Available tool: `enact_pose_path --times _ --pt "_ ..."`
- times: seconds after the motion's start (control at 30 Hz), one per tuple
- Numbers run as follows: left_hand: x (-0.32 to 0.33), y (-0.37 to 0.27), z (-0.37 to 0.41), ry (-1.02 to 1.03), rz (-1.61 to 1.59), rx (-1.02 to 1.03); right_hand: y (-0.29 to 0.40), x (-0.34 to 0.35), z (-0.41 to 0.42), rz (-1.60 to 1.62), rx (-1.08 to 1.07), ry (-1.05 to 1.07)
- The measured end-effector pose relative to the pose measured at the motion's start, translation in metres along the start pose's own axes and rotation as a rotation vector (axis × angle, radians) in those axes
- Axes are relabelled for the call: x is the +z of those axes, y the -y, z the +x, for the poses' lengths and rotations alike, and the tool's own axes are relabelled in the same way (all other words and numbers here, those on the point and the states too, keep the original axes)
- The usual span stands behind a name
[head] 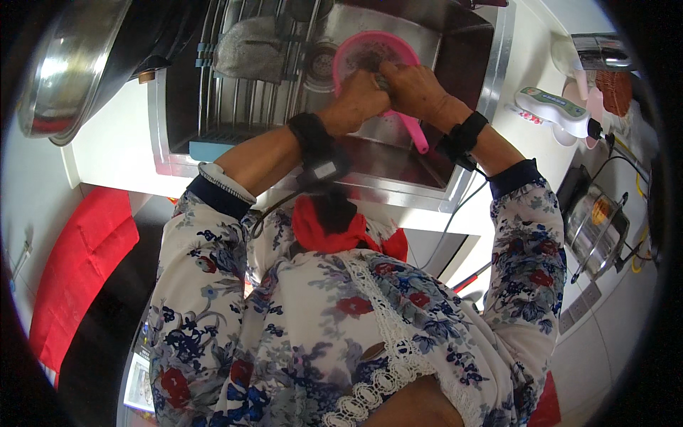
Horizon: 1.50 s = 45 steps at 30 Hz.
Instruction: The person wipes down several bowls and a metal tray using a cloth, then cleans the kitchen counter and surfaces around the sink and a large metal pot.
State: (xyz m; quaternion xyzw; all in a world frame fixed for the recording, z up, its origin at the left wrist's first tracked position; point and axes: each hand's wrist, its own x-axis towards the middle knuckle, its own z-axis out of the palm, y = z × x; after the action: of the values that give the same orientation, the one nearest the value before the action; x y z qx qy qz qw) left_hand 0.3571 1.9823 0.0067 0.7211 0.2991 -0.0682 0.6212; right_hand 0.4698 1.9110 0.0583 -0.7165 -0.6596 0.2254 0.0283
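Observation:
My left hand (363, 101) and my right hand (416, 92) meet over a pink plastic basin (346, 45) with a handle, which stands in a stainless steel sink (453, 58). Both hands are closed around a small greyish-green wet thing (382, 82) between them; its kind cannot be told. Water with dark bits shows in the basin beyond my fingers. The basin's pink handle (413, 133) points down towards me, below my right hand. Black straps with small devices sit on both wrists.
A metal rack (240, 107) with a grey cloth (251, 49) spans the sink's left side. A large steel pot (80, 69) stands at the upper left. On the right counter lie a white power strip (555, 111) and a lidded glass pot (595, 229). A cable hangs from each wrist.

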Motion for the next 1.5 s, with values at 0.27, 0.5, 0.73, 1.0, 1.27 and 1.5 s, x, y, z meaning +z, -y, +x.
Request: enact_pose_path --times 0.27,0.5,0.73,1.0,1.27,1.5 --pt "-0.024 -0.001 -0.044 0.388 -1.097 -0.237 0.02 -0.006 -0.016 0.057 0.128 -0.081" --pt "-0.056 -0.004 -0.067 0.164 -1.041 0.071 0.047 -0.058 -0.032 0.4 -0.065 -0.067" --pt "-0.086 -0.022 -0.096 -0.173 -0.354 0.717 0.024 -0.061 -0.05 0.742 0.322 -0.069" --pt "-0.16 0.036 -0.198 -0.054 -0.279 0.354 0.154 -0.091 0.023 0.554 0.036 -0.171" --pt "-0.246 0.175 -0.339 -0.077 -0.31 0.225 0.321 -0.027 0.157 0.665 0.049 -0.413" --pt "-0.282 0.263 -0.404 -0.302 -0.136 0.086 0.378 0.059 0.205 -0.129 -0.149 -0.24"
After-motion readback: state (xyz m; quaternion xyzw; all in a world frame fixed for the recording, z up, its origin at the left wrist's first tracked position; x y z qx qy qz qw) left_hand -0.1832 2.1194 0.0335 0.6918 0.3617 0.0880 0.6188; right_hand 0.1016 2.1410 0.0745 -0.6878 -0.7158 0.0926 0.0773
